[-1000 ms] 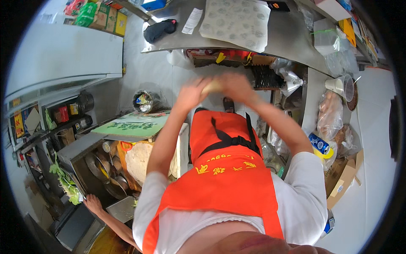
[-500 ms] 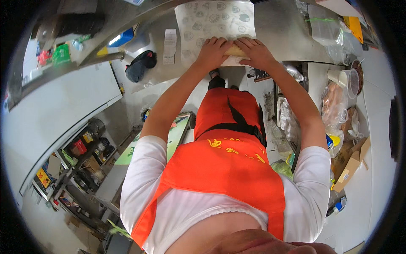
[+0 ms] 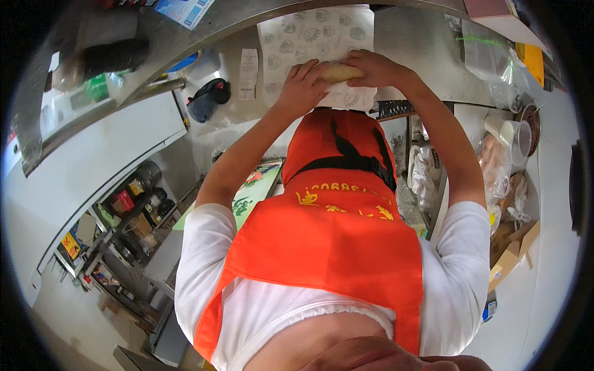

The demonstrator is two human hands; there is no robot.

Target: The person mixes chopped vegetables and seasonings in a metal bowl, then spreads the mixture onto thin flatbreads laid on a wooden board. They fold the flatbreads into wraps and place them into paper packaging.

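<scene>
Resting at upper centre of the frame on a printed paper sheet (image 3: 315, 37), the tan rolled wrap (image 3: 339, 72) looks soft, light and easily squashed; best cradled at both ends. Left hand (image 3: 301, 88) and right hand (image 3: 371, 68) curl closed around it on the steel counter (image 3: 421, 55).

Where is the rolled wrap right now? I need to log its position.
In the head view, top centre: the rolled wrap lies on the printed paper sheet, held between left hand and right hand.
</scene>
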